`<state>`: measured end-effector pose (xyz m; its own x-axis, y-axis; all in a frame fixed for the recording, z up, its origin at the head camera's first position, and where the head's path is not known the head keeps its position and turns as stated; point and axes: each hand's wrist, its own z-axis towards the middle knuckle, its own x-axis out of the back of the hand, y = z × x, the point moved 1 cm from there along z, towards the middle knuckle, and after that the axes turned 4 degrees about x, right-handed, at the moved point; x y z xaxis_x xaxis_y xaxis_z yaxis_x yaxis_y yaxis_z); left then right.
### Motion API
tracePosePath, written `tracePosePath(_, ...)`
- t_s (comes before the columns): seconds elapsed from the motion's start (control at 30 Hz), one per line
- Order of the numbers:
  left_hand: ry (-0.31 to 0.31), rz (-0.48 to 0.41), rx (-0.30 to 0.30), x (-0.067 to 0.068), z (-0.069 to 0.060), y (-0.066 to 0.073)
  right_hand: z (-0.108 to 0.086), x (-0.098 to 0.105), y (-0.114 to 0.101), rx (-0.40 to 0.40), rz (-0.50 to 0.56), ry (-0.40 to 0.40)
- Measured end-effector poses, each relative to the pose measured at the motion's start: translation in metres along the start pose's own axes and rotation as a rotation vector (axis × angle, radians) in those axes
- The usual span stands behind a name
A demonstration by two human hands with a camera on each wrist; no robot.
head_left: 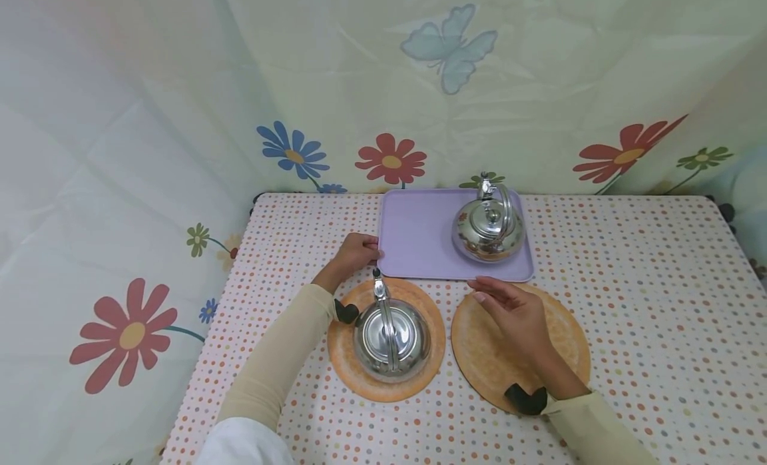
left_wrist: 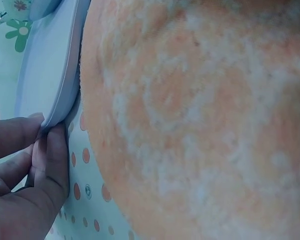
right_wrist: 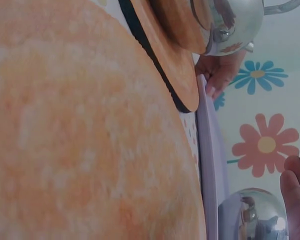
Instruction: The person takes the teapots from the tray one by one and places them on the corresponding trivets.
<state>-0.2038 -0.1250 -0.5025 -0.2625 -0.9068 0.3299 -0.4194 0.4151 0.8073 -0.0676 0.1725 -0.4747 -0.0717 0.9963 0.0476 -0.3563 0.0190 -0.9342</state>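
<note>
A lilac tray (head_left: 416, 235) lies near the back edge of the table. My left hand (head_left: 353, 254) pinches its left end near the front corner, thumb above and fingers beneath, as the left wrist view shows. On the tray's right half stands a shiny steel teapot (head_left: 488, 233) with an arched handle. My right hand (head_left: 516, 318) hovers over the right round mat (head_left: 479, 358), its fingertips by the tray's front edge. The right wrist view shows those fingers (right_wrist: 294, 192) loosely extended, holding nothing.
A second steel teapot (head_left: 392, 342) stands on the left round orange mat (head_left: 434, 318), close to my left forearm. Dotted cloth (head_left: 659, 305) covers the table. A flowered curtain (head_left: 515, 118) hangs directly behind the tray.
</note>
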Motion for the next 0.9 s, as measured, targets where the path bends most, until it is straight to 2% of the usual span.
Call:
tracePosePath(0.2,0.010,0.018,0.002,-0.001,0.002,-0.002,0.003,0.008,0.000,0.028,-0.029,0.022)
tracePosePath(0.4,0.016,0.033,-0.015,-0.001,0.001,0.000,0.008,0.020,-0.002,0.022,-0.072,0.057)
tracePosePath(0.57,-0.002,0.021,-0.016,-0.002,0.001,0.000,0.015,0.029,-0.001,0.051,-0.097,0.111)
tracePosePath(0.73,0.005,0.049,-0.022,-0.001,0.000,0.002,0.026,0.038,-0.002,0.094,-0.098,0.164)
tracePosePath(0.9,0.007,0.054,-0.021,-0.001,0.000,0.000,0.036,0.043,-0.011,0.109,-0.202,0.178)
